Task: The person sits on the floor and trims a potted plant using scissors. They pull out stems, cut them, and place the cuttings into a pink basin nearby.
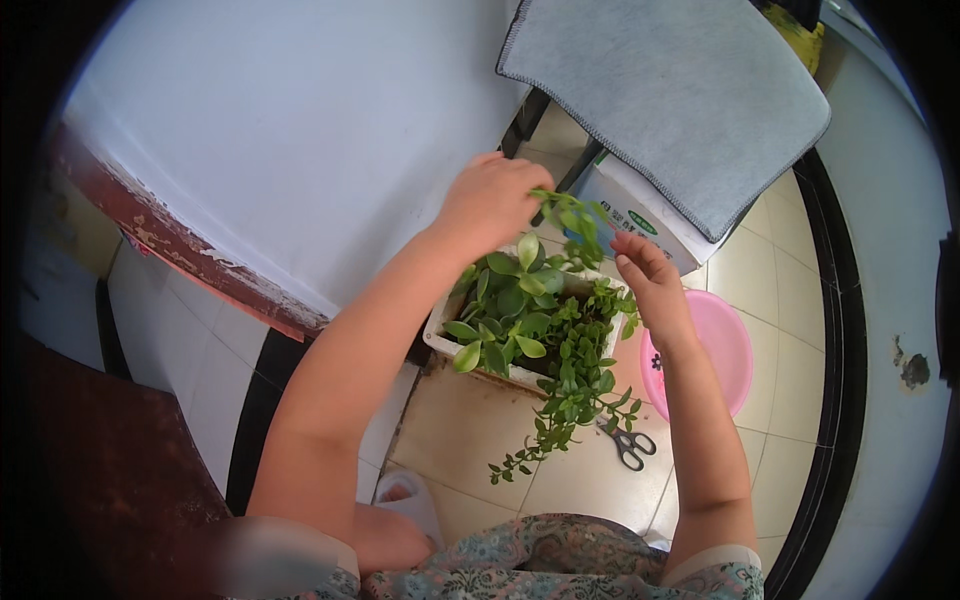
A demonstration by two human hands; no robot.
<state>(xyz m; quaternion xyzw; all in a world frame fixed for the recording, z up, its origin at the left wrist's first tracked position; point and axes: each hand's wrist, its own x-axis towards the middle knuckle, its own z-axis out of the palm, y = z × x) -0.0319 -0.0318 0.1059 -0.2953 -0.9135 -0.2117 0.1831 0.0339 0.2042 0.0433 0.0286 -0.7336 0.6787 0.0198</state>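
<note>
My left hand (497,203) is closed round a leafy green stem (572,215), lifted above a white rectangular planter (437,325). The stem arches to the right towards my right hand (655,285). There, thumb and fingertips are bent but a little apart, close to the stem's end; whether they touch it is hard to see. In the planter grow a broad-leaved plant (510,295) on the left and a small-leaved trailing plant (575,375) on the right, spilling over the near edge. Black-handled scissors (630,445) lie on the floor beside the trailing shoots.
A pink basin (725,350) stands right of the planter, partly behind my right forearm. Beyond are a chair with a grey cover (670,90) and a white-and-green box (650,215) beneath it. A white table with a chipped red-brown edge (200,245) fills the left. The floor is tiled.
</note>
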